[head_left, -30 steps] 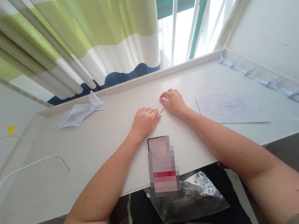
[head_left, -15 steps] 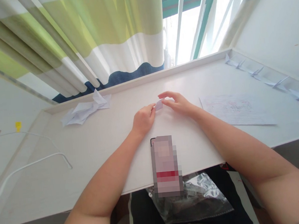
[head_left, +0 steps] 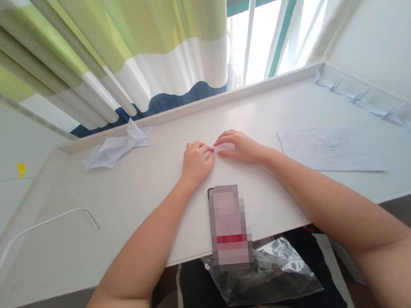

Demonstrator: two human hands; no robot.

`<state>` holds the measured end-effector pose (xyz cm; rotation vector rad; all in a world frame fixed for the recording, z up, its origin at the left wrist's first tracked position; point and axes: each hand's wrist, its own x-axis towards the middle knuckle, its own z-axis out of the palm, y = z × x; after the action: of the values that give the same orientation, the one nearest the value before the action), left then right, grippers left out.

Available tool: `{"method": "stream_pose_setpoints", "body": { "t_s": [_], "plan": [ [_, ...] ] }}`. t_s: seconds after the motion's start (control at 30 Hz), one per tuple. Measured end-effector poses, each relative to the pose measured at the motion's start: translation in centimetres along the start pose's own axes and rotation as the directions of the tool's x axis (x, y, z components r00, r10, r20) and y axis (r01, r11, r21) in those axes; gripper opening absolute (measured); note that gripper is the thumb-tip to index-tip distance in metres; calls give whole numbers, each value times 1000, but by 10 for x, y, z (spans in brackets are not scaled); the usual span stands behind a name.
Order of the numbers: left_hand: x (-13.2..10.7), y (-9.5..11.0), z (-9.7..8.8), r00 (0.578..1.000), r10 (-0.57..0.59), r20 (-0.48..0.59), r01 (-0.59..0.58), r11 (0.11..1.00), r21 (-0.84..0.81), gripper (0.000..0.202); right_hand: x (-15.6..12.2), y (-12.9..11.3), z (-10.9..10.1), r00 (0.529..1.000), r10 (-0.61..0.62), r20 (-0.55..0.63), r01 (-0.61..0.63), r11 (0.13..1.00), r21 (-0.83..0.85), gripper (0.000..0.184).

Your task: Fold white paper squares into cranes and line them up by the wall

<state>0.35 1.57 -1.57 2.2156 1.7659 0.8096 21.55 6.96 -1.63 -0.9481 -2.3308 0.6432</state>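
My left hand [head_left: 198, 163] rests on the white desk [head_left: 175, 214], its fingers closed on a small piece of white paper [head_left: 225, 147]. From the other side my right hand [head_left: 243, 147] reaches the same paper, thumb and fingertips curled in around it. Fingers cover most of the paper, so its folds cannot be made out. A phone [head_left: 227, 219], blurred out, lies just below the hands and sticks out past the desk's front edge.
Folded white papers [head_left: 118, 147] lie in a heap at the back left. A written sheet [head_left: 329, 150] is to the right. Several folded paper pieces [head_left: 360, 96] line the right edge. A white cable [head_left: 63, 215] crosses the left side; a clear plastic bag [head_left: 274, 277] covers my lap.
My right hand's raised fingers have come down and in toward the paper, so less of it shows. Both hands are closer together. The view has shifted slightly.
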Motion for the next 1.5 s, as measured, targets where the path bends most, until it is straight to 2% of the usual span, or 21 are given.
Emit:
{"method": "stream_pose_setpoints", "body": {
  "t_s": [0.1,0.23,0.33,0.57,0.7,0.9,1.03,1.2,1.3,1.5],
  "plan": [
    [0,0,-3,999,28,31,-28,999,-23,19,-1,-2,0,999,-23,29,24,999,-31,34],
    [1,0,-5,998,26,63,-25,1000,-9,18,-2,-2,1,998,-20,53,22,999,-42,40],
    [0,1,-4,996,20,85,-21,1000,10,25,-2,-1,0,999,-5,50,6,1000,-18,42],
    [0,0,-3,997,-35,67,35,999,3,40,2,0,9,996,85,-30,-86,995,-50,32],
    [1,1,-4,991,-75,113,72,997,33,40,3,4,13,995,85,-48,-87,996,-37,24],
    [2,1,-3,983,-108,150,100,993,61,45,1,9,13,989,130,-68,-131,991,-4,23],
    [2,0,-3,983,-107,152,101,994,47,44,1,8,12,991,119,-57,-118,993,17,24],
    [3,0,-3,980,-119,160,116,993,32,44,1,5,11,983,163,-89,-156,985,78,22],
    [2,-1,-2,984,-100,145,102,995,-3,42,1,3,10,987,133,-92,-128,990,60,26],
    [-1,-2,-2,989,-83,123,86,996,-19,35,-1,-2,8,991,99,-90,-94,994,55,15]
  ]
}}
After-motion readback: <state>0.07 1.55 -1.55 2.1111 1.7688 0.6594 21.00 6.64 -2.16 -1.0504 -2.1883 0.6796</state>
